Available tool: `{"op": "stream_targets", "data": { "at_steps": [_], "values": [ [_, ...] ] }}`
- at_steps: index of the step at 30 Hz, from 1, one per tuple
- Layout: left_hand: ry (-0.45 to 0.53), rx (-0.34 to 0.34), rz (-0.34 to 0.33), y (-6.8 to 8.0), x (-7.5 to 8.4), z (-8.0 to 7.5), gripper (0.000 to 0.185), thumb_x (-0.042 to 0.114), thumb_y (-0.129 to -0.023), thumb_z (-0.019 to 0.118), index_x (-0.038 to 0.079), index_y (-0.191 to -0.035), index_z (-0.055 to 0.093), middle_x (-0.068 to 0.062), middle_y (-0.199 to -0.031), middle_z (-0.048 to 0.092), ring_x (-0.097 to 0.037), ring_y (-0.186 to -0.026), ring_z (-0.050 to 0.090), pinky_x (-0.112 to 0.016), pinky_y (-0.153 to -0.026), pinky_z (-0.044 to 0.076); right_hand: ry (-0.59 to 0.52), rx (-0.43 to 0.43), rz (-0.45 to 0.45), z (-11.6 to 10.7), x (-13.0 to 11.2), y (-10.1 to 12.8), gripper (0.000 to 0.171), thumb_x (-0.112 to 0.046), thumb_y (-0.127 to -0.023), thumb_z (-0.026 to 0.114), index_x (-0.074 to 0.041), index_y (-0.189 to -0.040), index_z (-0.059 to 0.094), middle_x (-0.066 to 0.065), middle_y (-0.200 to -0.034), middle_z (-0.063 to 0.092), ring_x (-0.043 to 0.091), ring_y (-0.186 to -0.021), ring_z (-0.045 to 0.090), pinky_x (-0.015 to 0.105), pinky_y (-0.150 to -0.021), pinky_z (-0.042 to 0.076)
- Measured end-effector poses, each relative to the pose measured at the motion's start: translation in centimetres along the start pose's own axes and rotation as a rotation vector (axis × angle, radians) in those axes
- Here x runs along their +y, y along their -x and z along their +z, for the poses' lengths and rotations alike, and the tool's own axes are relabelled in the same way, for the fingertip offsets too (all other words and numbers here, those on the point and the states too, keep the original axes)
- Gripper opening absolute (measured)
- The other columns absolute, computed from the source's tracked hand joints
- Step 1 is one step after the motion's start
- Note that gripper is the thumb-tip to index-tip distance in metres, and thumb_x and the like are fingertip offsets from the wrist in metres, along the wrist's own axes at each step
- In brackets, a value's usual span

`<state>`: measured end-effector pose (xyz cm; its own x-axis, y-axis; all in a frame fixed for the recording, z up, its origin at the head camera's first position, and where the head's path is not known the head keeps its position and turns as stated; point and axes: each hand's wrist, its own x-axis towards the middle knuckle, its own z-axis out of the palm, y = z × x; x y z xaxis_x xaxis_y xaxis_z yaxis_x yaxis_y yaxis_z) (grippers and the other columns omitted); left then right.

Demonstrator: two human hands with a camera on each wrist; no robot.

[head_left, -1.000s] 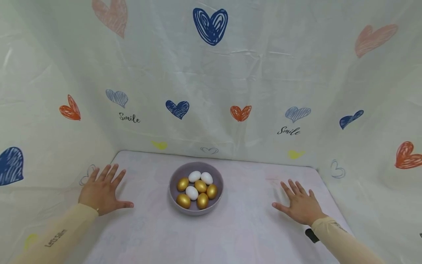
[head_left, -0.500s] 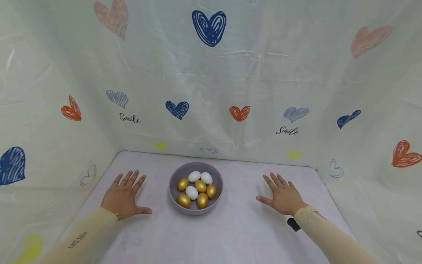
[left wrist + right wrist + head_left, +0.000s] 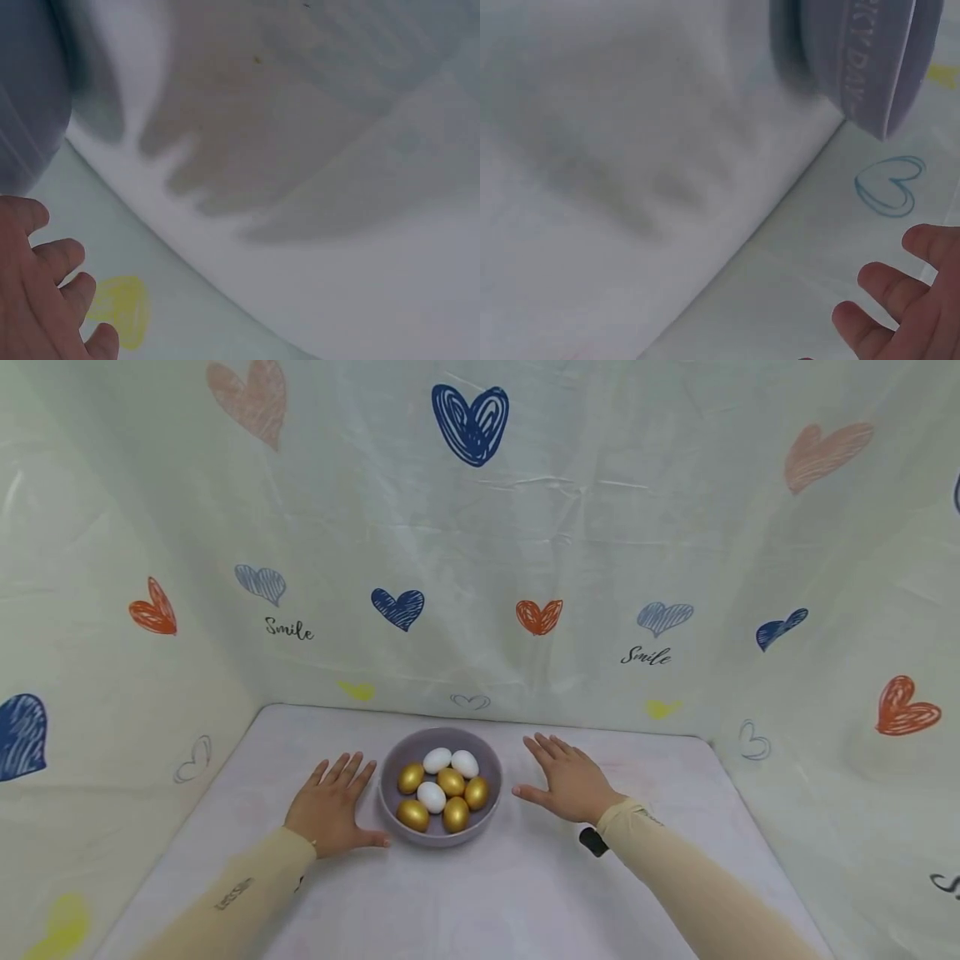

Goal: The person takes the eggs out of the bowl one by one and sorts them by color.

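Observation:
A grey bowl point(image 3: 392, 764) stands in the middle of the table and holds several gold eggs point(image 3: 412, 814) and three white eggs point(image 3: 431, 796). My left hand point(image 3: 330, 802) lies flat with spread fingers just left of the bowl, its thumb near the rim. My right hand point(image 3: 566, 781) is spread flat just right of the bowl, a small gap away. Neither hand holds anything. The left wrist view has my fingers point(image 3: 45, 292) at the lower left and the bowl's side point(image 3: 26, 97) blurred. The bowl's wall point(image 3: 855, 52) and my fingertips point(image 3: 900, 300) appear in the right wrist view.
The table point(image 3: 487, 893) has a pale cloth and is walled on three sides by white sheeting point(image 3: 480, 527) printed with hearts. A small black device point(image 3: 592, 841) sits at my right wrist. Cream sleeves point(image 3: 675, 877) cover both forearms.
Both hands have slid inward along the table from its outer sides to either side of the bowl. Bowl and eggs have not moved.

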<state>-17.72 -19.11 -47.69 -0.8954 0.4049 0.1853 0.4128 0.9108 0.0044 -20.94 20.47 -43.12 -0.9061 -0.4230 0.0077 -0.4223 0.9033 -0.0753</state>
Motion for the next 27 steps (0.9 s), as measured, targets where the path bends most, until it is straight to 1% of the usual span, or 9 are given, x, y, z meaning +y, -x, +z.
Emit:
{"op": "stream_targets", "data": {
  "at_steps": [3,7,12,17,20,24,27],
  "values": [
    [0.001,-0.01,0.002,-0.4,0.5,-0.1,0.123,0.09,-0.065,0.059,-0.001,-0.147,0.046,-0.026,-0.151,0.04,-0.041,-0.14,0.035,-0.058,-0.115,0.024,-0.016,0.012,-0.047,0.2,-1.4,-1.1,0.09,-0.073,-0.091,0.048,-0.015,-0.158,0.031,0.01,-0.159,0.034,0.034,-0.144,0.033,0.051,-0.115,0.029],
    [0.006,-0.015,0.01,-0.7,0.8,0.2,0.126,0.093,-0.065,0.054,-0.003,-0.145,0.047,-0.026,-0.15,0.041,-0.042,-0.14,0.035,-0.058,-0.114,0.026,-0.075,0.014,-0.117,0.4,-3.0,-2.2,0.085,-0.067,-0.093,0.053,-0.015,-0.157,0.034,0.008,-0.157,0.037,0.031,-0.141,0.037,0.048,-0.115,0.031],
    [-0.002,-0.039,0.004,-1.1,1.0,0.3,0.126,0.092,-0.065,0.055,-0.005,-0.146,0.045,-0.026,-0.151,0.039,-0.042,-0.141,0.033,-0.058,-0.115,0.025,-0.149,-0.01,-0.194,0.7,-4.6,-3.3,0.076,-0.057,-0.094,0.061,-0.014,-0.153,0.041,0.007,-0.15,0.047,0.029,-0.136,0.045,0.044,-0.112,0.035],
    [-0.014,-0.065,-0.008,-1.0,1.2,-0.1,0.127,0.093,-0.066,0.054,-0.005,-0.147,0.044,-0.026,-0.151,0.039,-0.042,-0.141,0.034,-0.058,-0.115,0.025,-0.182,-0.041,-0.282,1.0,-5.9,-4.4,0.063,-0.045,-0.098,0.062,-0.016,-0.151,0.045,0.005,-0.143,0.055,0.025,-0.129,0.052,0.04,-0.109,0.04],
    [-0.012,-0.072,-0.015,-1.0,1.3,-0.2,0.127,0.092,-0.066,0.054,-0.005,-0.147,0.044,-0.026,-0.151,0.039,-0.042,-0.141,0.033,-0.058,-0.115,0.025,-0.188,-0.05,-0.325,1.6,-6.4,-5.0,0.057,-0.034,-0.1,0.063,-0.015,-0.151,0.046,0.005,-0.142,0.056,0.023,-0.129,0.053,0.039,-0.108,0.041],
    [-0.003,-0.065,-0.018,-1.0,1.3,0.0,0.127,0.093,-0.065,0.054,-0.005,-0.147,0.044,-0.026,-0.151,0.04,-0.042,-0.141,0.034,-0.058,-0.115,0.025,-0.182,-0.073,-0.336,2.5,-6.9,-5.8,0.053,-0.023,-0.1,0.063,-0.017,-0.15,0.048,0.004,-0.139,0.058,0.02,-0.126,0.055,0.037,-0.107,0.043],
    [-0.001,-0.06,-0.018,-1.0,1.2,0.2,0.128,0.093,-0.065,0.053,-0.005,-0.147,0.044,-0.026,-0.151,0.04,-0.042,-0.141,0.033,-0.057,-0.115,0.025,-0.156,-0.102,-0.321,3.0,-7.1,-6.3,0.051,-0.021,-0.1,0.062,-0.02,-0.149,0.049,0.002,-0.135,0.061,0.017,-0.12,0.059,0.034,-0.104,0.045]
  ]
}}
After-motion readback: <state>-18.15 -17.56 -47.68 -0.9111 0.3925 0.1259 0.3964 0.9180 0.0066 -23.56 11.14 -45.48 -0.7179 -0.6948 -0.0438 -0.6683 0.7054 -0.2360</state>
